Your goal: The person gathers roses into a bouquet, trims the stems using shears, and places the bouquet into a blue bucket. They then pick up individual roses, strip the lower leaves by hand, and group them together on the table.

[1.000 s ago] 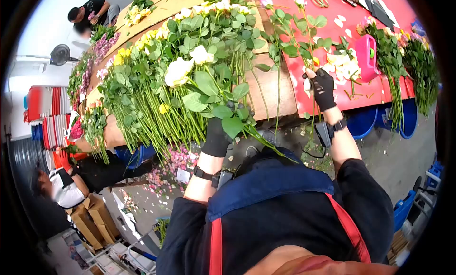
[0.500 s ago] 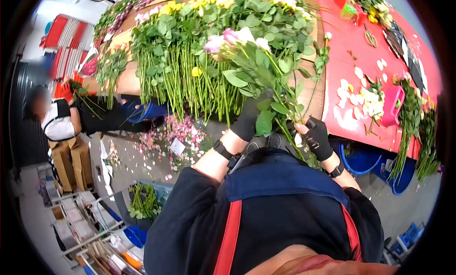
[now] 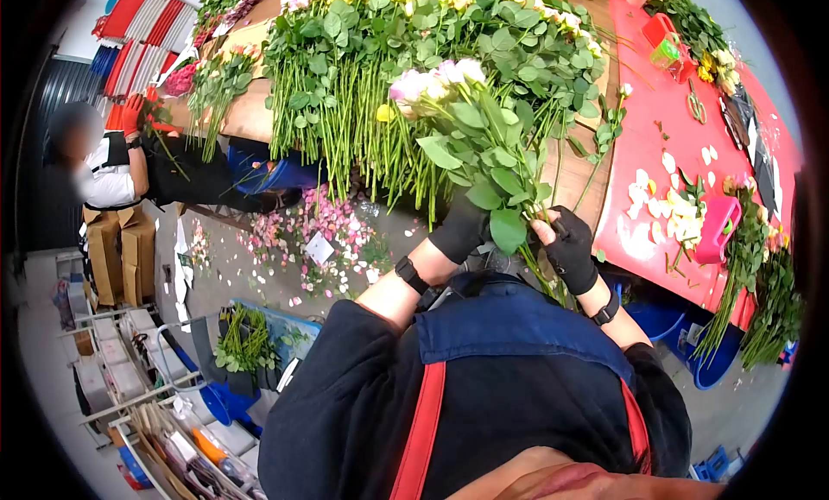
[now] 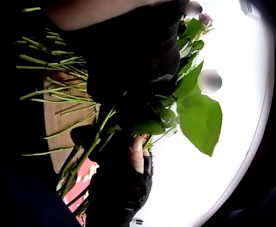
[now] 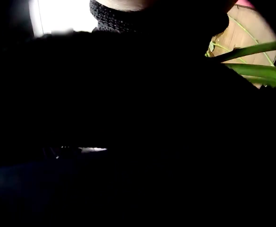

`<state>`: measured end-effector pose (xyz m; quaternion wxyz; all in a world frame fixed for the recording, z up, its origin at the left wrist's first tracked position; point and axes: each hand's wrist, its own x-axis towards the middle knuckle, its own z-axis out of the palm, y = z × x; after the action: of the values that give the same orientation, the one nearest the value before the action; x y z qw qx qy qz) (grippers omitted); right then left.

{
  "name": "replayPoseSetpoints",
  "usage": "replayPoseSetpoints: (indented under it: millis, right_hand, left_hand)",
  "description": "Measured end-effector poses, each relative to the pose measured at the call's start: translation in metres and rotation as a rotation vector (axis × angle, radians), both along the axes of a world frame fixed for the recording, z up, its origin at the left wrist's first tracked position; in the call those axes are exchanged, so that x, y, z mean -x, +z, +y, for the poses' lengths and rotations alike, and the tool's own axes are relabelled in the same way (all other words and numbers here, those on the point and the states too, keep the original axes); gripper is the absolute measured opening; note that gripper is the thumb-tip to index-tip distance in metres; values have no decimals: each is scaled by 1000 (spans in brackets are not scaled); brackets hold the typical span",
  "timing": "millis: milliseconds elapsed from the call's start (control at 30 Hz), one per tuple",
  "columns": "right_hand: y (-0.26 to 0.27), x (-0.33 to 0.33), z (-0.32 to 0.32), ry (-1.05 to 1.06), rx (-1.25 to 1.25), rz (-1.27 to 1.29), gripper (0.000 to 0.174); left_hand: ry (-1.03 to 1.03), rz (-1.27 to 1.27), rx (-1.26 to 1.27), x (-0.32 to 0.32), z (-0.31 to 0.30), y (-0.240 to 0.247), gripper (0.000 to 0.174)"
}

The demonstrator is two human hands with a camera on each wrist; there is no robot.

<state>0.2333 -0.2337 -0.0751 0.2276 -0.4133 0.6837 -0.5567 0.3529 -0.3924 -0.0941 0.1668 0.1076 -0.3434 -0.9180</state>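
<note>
In the head view a bunch of pale pink and white roses (image 3: 436,84) with broad green leaves tilts up in front of the chest. My left hand (image 3: 464,226), in a black glove, grips its stems; leaves hide most of those fingers. Beside it my right hand (image 3: 570,251), gloved with bare fingertips, curls round a rose stem at the lower part of the bunch. The left wrist view shows the right thumb (image 4: 137,153) close to the cut green stems (image 4: 88,151). In the right wrist view the hand is mostly dark, with stems (image 5: 260,71) at the side.
Rows of yellow and pale roses (image 3: 354,77) lie on the wooden table, stems overhanging the front edge. A red-covered table (image 3: 635,146) at right bears loose petals, a pink container (image 3: 718,230) and scissors (image 3: 696,103). Blue buckets (image 3: 717,353) stand below. Another person (image 3: 117,167) works at left.
The right hand has come from over the red table to the bunch, bringing a rose with it. The bunch has tipped more upright, and the head view has swung toward the right.
</note>
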Motion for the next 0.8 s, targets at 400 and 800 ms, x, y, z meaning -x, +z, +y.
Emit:
replayPoseSetpoints:
  millis: [400, 800]
  right_hand:
    - [10, 2, -20, 183, 39, 194, 8]
    - [-23, -17, -16, 441, -103, 238, 35]
  left_hand:
    - [-136, -219, -123, -12, -13, -7, 36]
    - [-32, -146, -472, -49, -22, -43, 35]
